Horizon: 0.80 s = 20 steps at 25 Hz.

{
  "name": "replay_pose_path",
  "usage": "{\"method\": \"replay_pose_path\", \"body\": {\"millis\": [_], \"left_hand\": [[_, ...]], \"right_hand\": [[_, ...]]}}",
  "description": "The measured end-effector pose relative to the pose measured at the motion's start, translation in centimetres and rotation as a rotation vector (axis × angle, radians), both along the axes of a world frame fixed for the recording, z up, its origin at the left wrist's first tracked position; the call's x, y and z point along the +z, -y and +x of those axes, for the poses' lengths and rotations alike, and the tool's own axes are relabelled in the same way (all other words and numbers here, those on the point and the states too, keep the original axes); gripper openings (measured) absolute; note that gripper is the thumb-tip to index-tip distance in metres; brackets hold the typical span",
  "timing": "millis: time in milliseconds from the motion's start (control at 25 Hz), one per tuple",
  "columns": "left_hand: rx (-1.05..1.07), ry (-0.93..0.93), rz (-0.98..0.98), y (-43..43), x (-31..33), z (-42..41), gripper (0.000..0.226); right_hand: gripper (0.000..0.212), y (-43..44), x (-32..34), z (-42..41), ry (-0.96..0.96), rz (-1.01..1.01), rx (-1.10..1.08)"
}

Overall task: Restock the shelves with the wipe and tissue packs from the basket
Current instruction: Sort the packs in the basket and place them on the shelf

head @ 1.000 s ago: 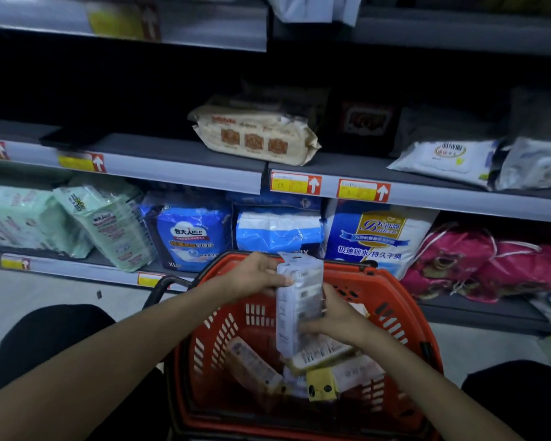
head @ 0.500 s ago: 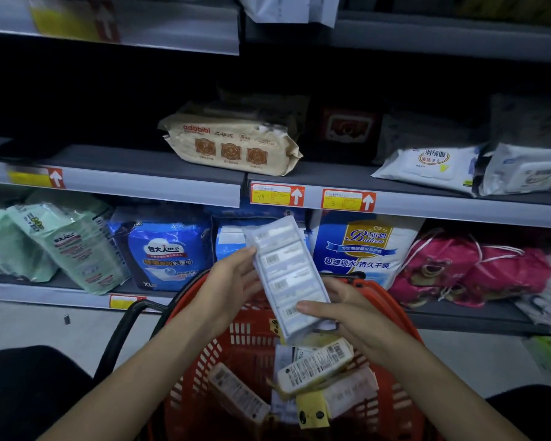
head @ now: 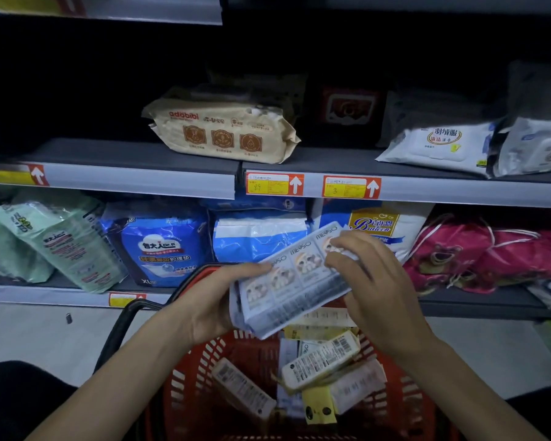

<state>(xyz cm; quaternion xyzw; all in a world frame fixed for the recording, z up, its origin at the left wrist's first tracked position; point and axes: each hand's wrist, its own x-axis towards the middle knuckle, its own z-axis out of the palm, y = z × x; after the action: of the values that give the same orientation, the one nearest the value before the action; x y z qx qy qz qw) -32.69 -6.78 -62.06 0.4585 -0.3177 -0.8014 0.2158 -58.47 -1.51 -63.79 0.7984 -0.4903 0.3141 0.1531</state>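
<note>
1. Holding the tissue pack [head: 293, 278] above the red basket [head: 185, 396], the person has it in the lower middle of the frame, higher than the packs left inside.
2. The left hand [head: 210, 300] grasps the pack's lower left end, with the thumb on the printed face and the fingers wrapped beneath.
3. The right hand [head: 376, 281] covers the upper right end, its fingertips curled onto the top face and pinching it. I cannot tell how far they reach round the back.
4. The pack's long axis runs from lower left to upper right. Its printed face is turned up, with small packets in a row along that axis.
5. The middle shelf [head: 109, 154] lies above and beyond both hands, across the centre of the frame. A bare stretch shows left of the beige wipe pack [head: 223, 132], and a narrower gap lies between that and the white wipe pack [head: 439, 144] at the right.
6. By my reckoning that gap sits almost straight above the pack, so the right hand, on the higher end, is nearer to it. The pack would likely need levelling so its long axis follows the shelf edge.
7. More packs [head: 322, 361] lie jumbled in the basket at lower centre, barcodes up, so the restocking looks far from finished.
</note>
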Motion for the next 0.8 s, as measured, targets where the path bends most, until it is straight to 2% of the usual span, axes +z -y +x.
{"method": "replay_pose_path", "body": {"millis": [80,120,240,320,400,480,600,680,800], "left_hand": [[0.013,0.051,-0.023,-0.4,0.0,0.0,0.033],[0.034,0.063,-0.033,-0.5,0.2,-0.1,0.026],[0.096,0.065,-0.083,-0.6,0.7,-0.1,0.012],[0.113,0.077,-0.153,-0.9,1.1,-0.1,0.014],[0.155,0.069,-0.223,-1.1,1.6,-0.1,0.030],[0.226,0.038,-0.277,-1.2,1.8,-0.1,0.039],[0.293,-0.022,-0.356,-1.3,1.7,-0.1,0.041],[0.292,-0.063,-0.429,-1.4,1.6,-0.5,0.041],[0.290,-0.101,-0.561,-2.1,2.0,-1.5,0.044]], "right_hand": [[0.054,0.0,-0.3,0.4,0.057,0.039,-0.087],[0.060,0.0,-0.4,0.6,0.160,0.102,-0.163],[0.087,0.2,-0.2,1.2,0.656,0.427,-0.278],[0.094,0.3,-0.1,1.4,0.966,0.604,-0.264],[0.089,-0.4,-0.1,1.9,1.121,0.652,-0.300],[0.068,-1.8,0.3,3.1,1.023,0.510,-0.289],[0.049,-3.8,0.7,5.2,0.632,0.302,-0.081],[0.059,-4.5,0.5,6.2,0.416,0.339,0.001],[0.090,-5.0,0.8,7.1,0.422,0.417,-0.045]]}}
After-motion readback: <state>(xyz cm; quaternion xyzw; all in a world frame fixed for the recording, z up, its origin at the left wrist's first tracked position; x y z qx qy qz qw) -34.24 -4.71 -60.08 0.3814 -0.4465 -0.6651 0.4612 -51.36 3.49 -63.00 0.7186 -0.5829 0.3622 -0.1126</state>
